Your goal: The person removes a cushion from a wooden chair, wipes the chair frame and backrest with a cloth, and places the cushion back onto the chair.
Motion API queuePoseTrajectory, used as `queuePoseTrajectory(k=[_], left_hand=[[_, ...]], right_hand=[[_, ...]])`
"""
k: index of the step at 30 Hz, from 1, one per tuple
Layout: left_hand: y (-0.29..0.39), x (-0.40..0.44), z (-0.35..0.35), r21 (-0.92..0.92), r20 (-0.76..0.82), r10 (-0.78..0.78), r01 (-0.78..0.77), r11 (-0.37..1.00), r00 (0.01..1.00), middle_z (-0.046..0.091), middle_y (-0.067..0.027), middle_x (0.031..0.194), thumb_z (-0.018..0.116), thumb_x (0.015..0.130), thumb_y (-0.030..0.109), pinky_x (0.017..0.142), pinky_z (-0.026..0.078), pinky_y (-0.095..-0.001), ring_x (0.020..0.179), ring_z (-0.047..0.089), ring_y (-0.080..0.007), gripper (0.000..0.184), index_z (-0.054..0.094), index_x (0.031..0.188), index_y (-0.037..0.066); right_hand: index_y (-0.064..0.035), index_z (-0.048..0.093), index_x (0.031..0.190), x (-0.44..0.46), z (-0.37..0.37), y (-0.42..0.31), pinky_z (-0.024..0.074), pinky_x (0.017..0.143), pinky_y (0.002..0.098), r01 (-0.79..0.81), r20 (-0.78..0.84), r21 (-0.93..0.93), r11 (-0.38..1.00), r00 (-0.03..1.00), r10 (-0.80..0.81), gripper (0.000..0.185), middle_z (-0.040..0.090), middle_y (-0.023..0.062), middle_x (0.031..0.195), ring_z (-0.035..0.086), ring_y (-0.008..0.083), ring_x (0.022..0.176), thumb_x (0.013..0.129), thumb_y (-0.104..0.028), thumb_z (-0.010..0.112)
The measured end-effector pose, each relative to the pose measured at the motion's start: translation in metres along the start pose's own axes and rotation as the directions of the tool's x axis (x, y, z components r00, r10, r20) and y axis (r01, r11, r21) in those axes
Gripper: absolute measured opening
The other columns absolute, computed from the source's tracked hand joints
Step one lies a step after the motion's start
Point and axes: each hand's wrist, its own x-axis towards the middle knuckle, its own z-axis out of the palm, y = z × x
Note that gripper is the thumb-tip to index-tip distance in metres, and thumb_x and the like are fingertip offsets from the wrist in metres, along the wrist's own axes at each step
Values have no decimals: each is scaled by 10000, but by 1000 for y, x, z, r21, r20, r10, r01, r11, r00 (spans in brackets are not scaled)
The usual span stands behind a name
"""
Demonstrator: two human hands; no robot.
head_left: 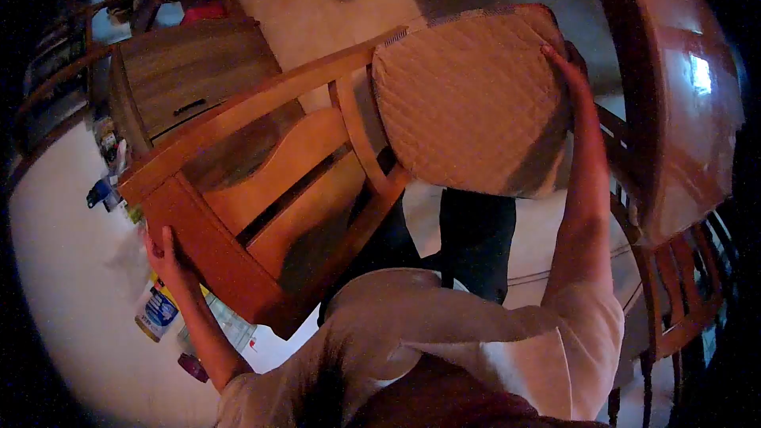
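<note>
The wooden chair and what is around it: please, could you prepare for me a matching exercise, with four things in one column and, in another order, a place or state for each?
Column one
1. left hand
2. right hand
3. quilted seat
4. wooden cabinet

Column two
A. stitched in a diamond pattern
B. at the end of the chair back
C. has a dark handle
D. at the edge of the seat

Right pairs: 1-B, 2-D, 3-A, 4-C.

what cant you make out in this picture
Head view:
- Most fingers of the right grip: behind the quilted seat.
- Underside of the quilted seat: hidden by its padded face.
- Print on the labelled container: too small and blurred.
- Far end of the glossy tabletop: cut off by the top edge.
</note>
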Motion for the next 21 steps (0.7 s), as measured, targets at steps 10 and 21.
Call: queuePoseTrajectory(k=[10, 21], left_hand=[[7, -24, -22, 138, 46, 115, -120, 983, 992, 492, -113, 1200, 589, 836, 174, 925, 364, -301, 1057, 490, -199, 481, 408, 1244, -6], [-65, 39, -60, 390, -164, 336, -252, 886, 927, 448, -146, 1240, 493, 889, 312, 970, 313, -307, 1128, 425, -229, 534, 353, 1272, -32]], right_hand=[[-10, 445, 1224, -20, -5, 60, 377, 926, 338, 32, -2, 180, 983, 999, -32, 751, 498, 118, 1203, 475, 240, 1093, 671, -448, 700], [6, 472, 1201, -28, 74, 115, 397, 901, 345, 147, -2, 364, 920, 988, -157, 713, 526, 123, 1171, 512, 246, 1044, 688, -426, 710]])
